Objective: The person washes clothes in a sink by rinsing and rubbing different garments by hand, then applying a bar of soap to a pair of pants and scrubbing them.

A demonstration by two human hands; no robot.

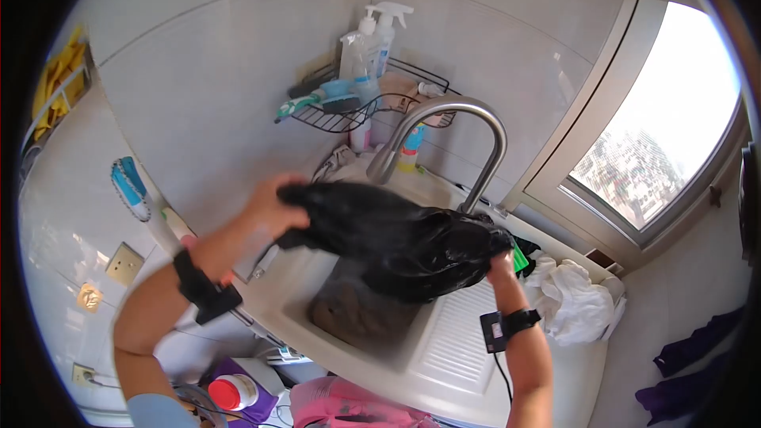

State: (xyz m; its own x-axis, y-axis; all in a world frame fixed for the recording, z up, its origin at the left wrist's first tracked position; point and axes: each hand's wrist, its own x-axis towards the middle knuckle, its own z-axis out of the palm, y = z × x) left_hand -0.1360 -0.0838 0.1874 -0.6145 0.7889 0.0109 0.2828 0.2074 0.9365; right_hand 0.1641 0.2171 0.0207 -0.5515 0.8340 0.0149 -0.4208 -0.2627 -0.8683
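A wet black garment is stretched between my two hands over the sink, its shape bunched and partly blurred. My left hand is closed round the end on the left. At the opposite end, my right hand grips the shiny, soaked cloth, its fingers partly hidden. Just behind the garment rises the curved metal faucet. Under it, the basin holds murky, brownish water. The ribbed washboard slopes beside the basin, below my right hand.
A black wire corner shelf carries bottles and brushes behind the faucet. White cloth is heaped on the counter at right, by a window. A blue-headed brush stands at left. Below are a red-lidded tub and pink fabric.
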